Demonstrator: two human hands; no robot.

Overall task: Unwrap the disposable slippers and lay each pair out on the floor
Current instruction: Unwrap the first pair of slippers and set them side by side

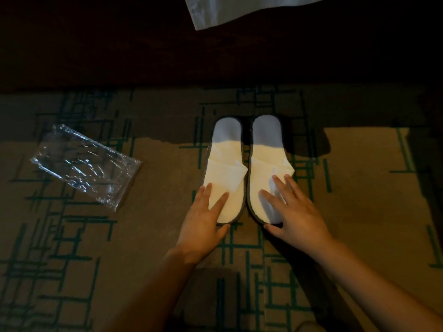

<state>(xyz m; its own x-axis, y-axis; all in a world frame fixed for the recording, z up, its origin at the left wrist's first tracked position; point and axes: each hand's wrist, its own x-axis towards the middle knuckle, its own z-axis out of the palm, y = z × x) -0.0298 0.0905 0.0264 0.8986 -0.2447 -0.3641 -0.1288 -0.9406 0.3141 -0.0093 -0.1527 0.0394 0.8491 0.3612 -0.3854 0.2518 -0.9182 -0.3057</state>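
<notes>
Starting at nine o'clock, the empty clear wrapper (87, 164) lies crumpled on the patterned carpet (153, 236), well apart from the pair. At centre, your left hand (203, 219) rests flat with fingers spread on the toe end of the left slipper (226, 164); just beside it, your right hand (293, 212), also spread, presses the toe of the right slipper (267, 159). Both soles sit side by side, nearly touching, heels toward twelve o'clock. Lifting either palm carelessly could drag a thin sole askew or crease the flattened upper, spoiling the alignment.
</notes>
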